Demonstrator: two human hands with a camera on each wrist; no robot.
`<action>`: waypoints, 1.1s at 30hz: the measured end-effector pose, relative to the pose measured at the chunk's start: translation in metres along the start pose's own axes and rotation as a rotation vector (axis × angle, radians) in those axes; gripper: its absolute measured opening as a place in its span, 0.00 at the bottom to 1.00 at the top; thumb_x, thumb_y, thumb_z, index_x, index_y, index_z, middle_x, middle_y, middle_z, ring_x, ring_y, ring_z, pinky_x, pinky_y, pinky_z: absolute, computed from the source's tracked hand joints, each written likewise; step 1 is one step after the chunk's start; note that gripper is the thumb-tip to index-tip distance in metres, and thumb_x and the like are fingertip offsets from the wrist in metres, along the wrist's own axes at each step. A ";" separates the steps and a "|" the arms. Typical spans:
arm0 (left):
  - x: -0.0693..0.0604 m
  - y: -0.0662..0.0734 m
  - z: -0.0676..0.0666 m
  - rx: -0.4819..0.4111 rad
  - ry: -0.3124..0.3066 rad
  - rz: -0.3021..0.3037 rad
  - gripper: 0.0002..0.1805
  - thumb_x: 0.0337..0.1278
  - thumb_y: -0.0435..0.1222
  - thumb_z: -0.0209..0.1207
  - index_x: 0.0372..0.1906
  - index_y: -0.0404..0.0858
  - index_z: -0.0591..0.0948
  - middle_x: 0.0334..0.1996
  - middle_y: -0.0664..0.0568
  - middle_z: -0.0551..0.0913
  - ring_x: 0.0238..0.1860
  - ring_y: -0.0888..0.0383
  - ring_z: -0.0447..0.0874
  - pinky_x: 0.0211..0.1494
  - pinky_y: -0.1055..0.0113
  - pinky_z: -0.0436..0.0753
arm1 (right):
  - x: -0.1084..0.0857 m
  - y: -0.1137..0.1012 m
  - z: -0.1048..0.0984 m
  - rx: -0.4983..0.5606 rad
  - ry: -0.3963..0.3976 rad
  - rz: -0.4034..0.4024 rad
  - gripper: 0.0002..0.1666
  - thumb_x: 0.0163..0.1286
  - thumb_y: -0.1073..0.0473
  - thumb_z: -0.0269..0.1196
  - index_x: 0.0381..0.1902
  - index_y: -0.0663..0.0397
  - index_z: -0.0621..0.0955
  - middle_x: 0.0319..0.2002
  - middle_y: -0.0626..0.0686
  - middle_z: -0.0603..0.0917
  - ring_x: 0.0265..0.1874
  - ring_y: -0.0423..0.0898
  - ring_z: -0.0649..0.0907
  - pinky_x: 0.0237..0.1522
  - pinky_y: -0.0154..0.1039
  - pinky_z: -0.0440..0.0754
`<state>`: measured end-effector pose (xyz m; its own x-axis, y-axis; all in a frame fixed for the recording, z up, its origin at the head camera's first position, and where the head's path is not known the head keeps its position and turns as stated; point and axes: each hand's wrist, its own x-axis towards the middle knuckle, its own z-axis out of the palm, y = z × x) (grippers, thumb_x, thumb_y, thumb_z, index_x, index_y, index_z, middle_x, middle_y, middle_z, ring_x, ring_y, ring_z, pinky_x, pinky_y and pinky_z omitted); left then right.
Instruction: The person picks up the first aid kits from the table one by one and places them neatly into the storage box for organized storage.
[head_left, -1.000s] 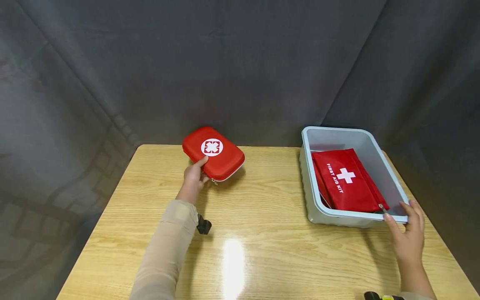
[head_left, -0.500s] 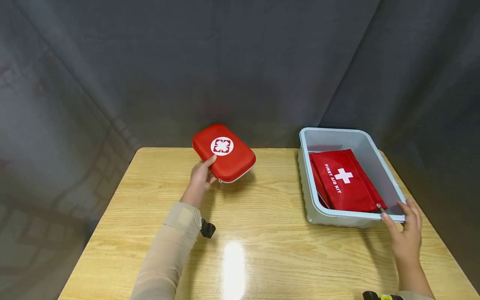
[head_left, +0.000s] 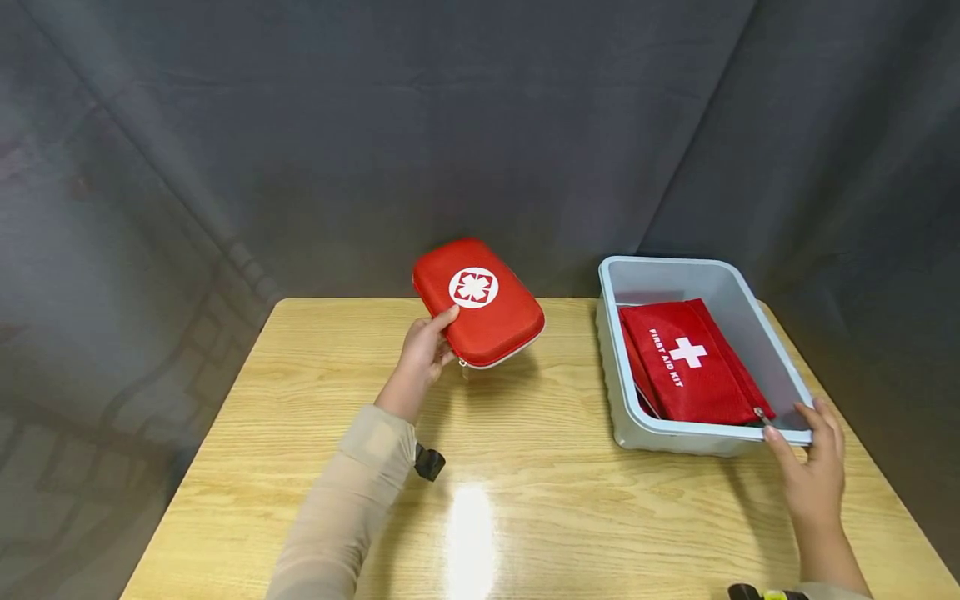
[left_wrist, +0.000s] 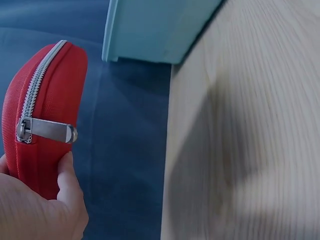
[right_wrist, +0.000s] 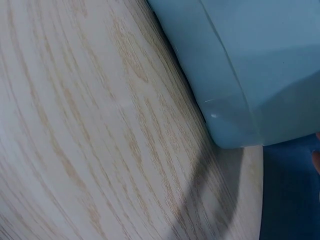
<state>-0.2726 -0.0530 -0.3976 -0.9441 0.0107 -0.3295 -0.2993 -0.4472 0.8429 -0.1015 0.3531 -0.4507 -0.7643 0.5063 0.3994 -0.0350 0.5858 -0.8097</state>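
My left hand (head_left: 426, 350) grips a red zippered first aid case (head_left: 506, 321) by its near left corner, thumb on top beside the white round emblem. The case is tilted and held above the table. In the left wrist view the case's silver zipper and metal pull (left_wrist: 47, 130) face the camera. My right hand (head_left: 816, 467) holds the near right corner of a pale blue-grey plastic bin (head_left: 626, 392), thumb outside and fingers over the rim. Inside the bin lies a red first aid kit pouch (head_left: 720, 387) with a white cross. The right wrist view shows mostly the bin's wall (right_wrist: 280, 75).
The wooden table (head_left: 555, 500) carries the bin at its right side. Dark grey curtains (head_left: 480, 150) hang behind the table and along both sides. Something red and partly hidden lies under the pouch's left edge.
My left hand has carried the red case to the right and slightly up, toward the bin. The right hand and the bin have stayed nearly in place.
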 end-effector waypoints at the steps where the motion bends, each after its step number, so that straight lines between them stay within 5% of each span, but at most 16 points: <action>1: -0.001 0.000 0.002 -0.004 -0.010 0.007 0.14 0.49 0.36 0.57 0.36 0.37 0.64 0.19 0.53 0.79 0.17 0.62 0.77 0.17 0.75 0.74 | 0.000 0.000 0.000 0.000 0.000 0.002 0.28 0.57 0.68 0.55 0.57 0.62 0.64 0.62 0.47 0.56 0.58 0.35 0.56 0.53 0.26 0.54; 11: -0.006 -0.013 0.026 -0.014 -0.009 -0.016 0.16 0.48 0.37 0.58 0.36 0.37 0.63 0.23 0.52 0.78 0.18 0.61 0.77 0.19 0.72 0.75 | -0.001 0.003 0.000 0.000 0.007 -0.004 0.28 0.57 0.69 0.54 0.57 0.62 0.64 0.62 0.51 0.56 0.58 0.36 0.57 0.52 0.25 0.55; 19: -0.010 -0.019 0.047 -0.006 -0.096 -0.074 0.14 0.49 0.37 0.57 0.38 0.35 0.68 0.25 0.50 0.78 0.23 0.58 0.77 0.27 0.66 0.77 | -0.001 0.002 0.000 0.000 0.013 -0.012 0.28 0.58 0.68 0.54 0.57 0.62 0.64 0.62 0.48 0.57 0.58 0.36 0.56 0.54 0.26 0.54; 33: -0.017 -0.023 0.075 0.001 -0.191 -0.065 0.16 0.48 0.36 0.57 0.40 0.32 0.68 0.28 0.49 0.78 0.24 0.57 0.78 0.27 0.66 0.79 | -0.001 0.005 0.000 0.027 0.027 -0.032 0.28 0.57 0.70 0.55 0.57 0.63 0.64 0.62 0.49 0.57 0.58 0.38 0.57 0.53 0.26 0.56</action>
<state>-0.2600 0.0243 -0.3793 -0.9317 0.2095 -0.2966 -0.3607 -0.4391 0.8228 -0.1011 0.3553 -0.4548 -0.7451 0.5047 0.4359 -0.0764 0.5847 -0.8076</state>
